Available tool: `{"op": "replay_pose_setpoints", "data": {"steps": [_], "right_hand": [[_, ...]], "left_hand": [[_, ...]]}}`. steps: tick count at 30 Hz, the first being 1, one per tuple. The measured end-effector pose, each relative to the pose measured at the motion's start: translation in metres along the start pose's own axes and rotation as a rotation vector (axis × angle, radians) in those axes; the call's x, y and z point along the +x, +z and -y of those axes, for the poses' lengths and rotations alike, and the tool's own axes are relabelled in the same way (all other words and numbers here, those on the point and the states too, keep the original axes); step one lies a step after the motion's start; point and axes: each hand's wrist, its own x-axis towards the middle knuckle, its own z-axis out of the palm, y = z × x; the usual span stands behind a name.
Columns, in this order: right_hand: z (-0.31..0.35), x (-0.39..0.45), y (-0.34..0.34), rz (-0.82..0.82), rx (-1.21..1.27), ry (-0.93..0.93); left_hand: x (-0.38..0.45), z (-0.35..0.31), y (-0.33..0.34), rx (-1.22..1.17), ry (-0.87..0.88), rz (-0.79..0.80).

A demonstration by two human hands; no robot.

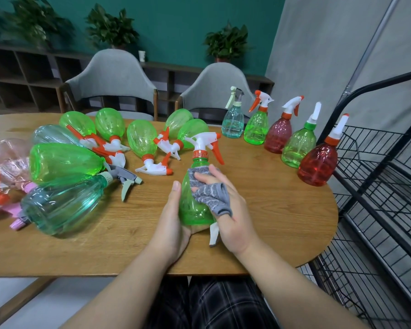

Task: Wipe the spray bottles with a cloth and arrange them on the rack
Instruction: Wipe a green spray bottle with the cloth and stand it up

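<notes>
A green spray bottle (pixel 193 205) with a white and orange trigger head stands upright near the table's front edge. My left hand (pixel 173 219) grips its base and left side. My right hand (pixel 226 210) presses a grey cloth (pixel 210 194) against the bottle's right side, fingers wrapped in the cloth. Several bottles lie on their sides at the left: green ones (pixel 64 161), a teal one (pixel 64 205) and a pink one (pixel 7 160). Several upright bottles stand in a row at the right, from a teal one (pixel 233 124) to a red one (pixel 317 166).
A black wire rack (pixel 375 176) stands right of the wooden table (pixel 282 224). Two grey chairs (pixel 112 79) sit behind the table, with shelving and potted plants along the teal wall.
</notes>
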Motion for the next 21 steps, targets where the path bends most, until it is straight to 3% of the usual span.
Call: {"op": "replay_pose_setpoints", "data": {"steps": [4, 8, 12, 16, 18, 21], "right_hand": [[-0.001, -0.014, -0.001, 0.006, 0.075, -0.083], [-0.002, -0.017, 0.0, -0.011, 0.09, -0.181], [0.008, -0.019, -0.006, -0.025, 0.261, -0.075], [0.035, 0.005, -0.025, -0.491, 0.935, 0.476], [0.04, 0.023, -0.034, -0.651, 1.046, 0.503], [0.049, 0.041, -0.036, -0.651, 0.973, 0.419]], "left_hand": [[0.001, -0.001, -0.001, 0.023, 0.005, -0.019], [0.002, 0.002, -0.004, 0.009, 0.026, -0.134], [0.003, 0.006, -0.005, -0.042, 0.066, -0.163], [0.002, 0.004, -0.006, -0.068, 0.031, -0.125], [0.001, 0.003, -0.007, -0.062, 0.032, -0.114], [0.002, 0.004, -0.008, -0.054, 0.039, -0.097]]}}
